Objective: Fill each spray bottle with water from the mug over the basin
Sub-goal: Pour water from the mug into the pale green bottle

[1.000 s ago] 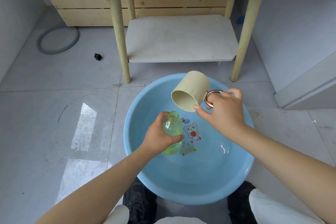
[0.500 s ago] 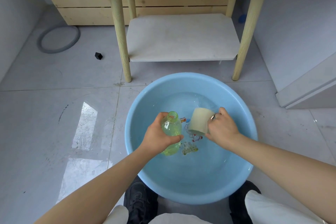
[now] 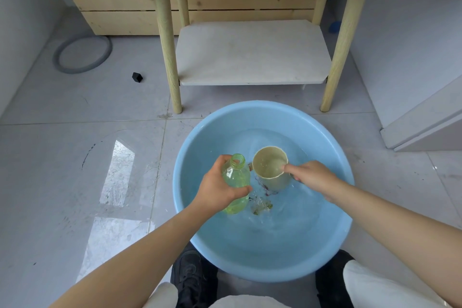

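one second back the mug (image 3: 270, 168) was tipped above the bottle (image 3: 235, 182); now it sits upright in the basin (image 3: 325, 245), refilling. left hand (image 3: 217, 189) fingers wrap the bottle, right hand (image 3: 311, 177) pinches the mug's rim; another pour likely follows.

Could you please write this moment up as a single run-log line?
left hand: holds uncapped green bottle | right hand: holds mug, mouth up, water inside | both over basin
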Demonstrator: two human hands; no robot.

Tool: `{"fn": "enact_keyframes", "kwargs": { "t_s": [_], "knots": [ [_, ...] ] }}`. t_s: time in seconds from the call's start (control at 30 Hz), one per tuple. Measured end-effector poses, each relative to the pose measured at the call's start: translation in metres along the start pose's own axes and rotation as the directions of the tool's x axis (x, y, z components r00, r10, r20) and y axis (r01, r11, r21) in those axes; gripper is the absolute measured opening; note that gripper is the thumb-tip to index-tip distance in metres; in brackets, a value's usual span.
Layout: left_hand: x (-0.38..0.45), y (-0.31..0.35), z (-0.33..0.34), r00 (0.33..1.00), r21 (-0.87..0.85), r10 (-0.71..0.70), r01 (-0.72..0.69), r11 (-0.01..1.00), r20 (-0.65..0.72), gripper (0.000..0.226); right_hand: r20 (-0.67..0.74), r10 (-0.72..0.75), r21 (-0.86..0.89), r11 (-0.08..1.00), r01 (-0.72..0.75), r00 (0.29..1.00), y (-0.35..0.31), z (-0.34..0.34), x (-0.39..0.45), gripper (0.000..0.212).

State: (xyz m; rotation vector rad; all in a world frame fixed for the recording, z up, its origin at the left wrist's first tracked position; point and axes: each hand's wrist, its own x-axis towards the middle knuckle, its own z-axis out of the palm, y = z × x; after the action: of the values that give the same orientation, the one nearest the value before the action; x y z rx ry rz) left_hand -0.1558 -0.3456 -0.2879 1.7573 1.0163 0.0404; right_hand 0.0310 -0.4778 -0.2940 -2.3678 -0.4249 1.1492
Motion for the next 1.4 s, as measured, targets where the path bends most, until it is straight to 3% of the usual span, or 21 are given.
{"fn": "enact_keyframes", "kwargs": {
  "t_s": [0.07,0.3,0.57,0.7,0.93,1.13,1.4],
  "knots": [
    [0.000,0.001,0.001,1.000,0.004,0.002,-0.002,1.000,0.002,0.071,0.026,0.014,0.106,0.994,-0.016,1.000,-0.001,-0.006,-0.004,0.052],
    [0.000,0.004,0.004,1.000,0.007,0.009,-0.009,1.000,0.015,0.066,-0.044,-0.073,0.222,0.972,0.081,0.996,-0.020,-0.014,-0.017,0.048],
    [0.000,0.007,0.006,0.999,-0.002,0.034,-0.034,0.999,0.018,0.064,-0.235,-0.260,0.153,0.942,0.299,0.937,-0.042,-0.009,-0.033,0.056],
    [0.000,0.008,0.007,0.999,0.001,0.049,-0.049,0.999,0.017,0.062,-0.333,-0.372,0.058,0.909,0.412,0.867,-0.046,-0.006,-0.038,0.057],
    [-0.001,0.010,0.006,0.998,0.000,0.057,-0.057,0.998,0.022,0.063,-0.454,-0.571,-0.123,0.800,0.587,0.684,-0.048,-0.002,-0.045,0.059],
    [-0.003,0.012,0.005,0.998,0.009,0.055,-0.055,0.998,0.027,0.063,-0.470,-0.644,-0.263,0.755,0.601,0.603,-0.047,0.000,-0.042,0.050],
    [-0.003,0.013,0.005,0.998,0.002,0.053,-0.053,0.999,0.030,0.062,-0.509,-0.678,-0.307,0.719,0.624,0.530,-0.043,0.000,-0.038,0.052]
  ]
}}
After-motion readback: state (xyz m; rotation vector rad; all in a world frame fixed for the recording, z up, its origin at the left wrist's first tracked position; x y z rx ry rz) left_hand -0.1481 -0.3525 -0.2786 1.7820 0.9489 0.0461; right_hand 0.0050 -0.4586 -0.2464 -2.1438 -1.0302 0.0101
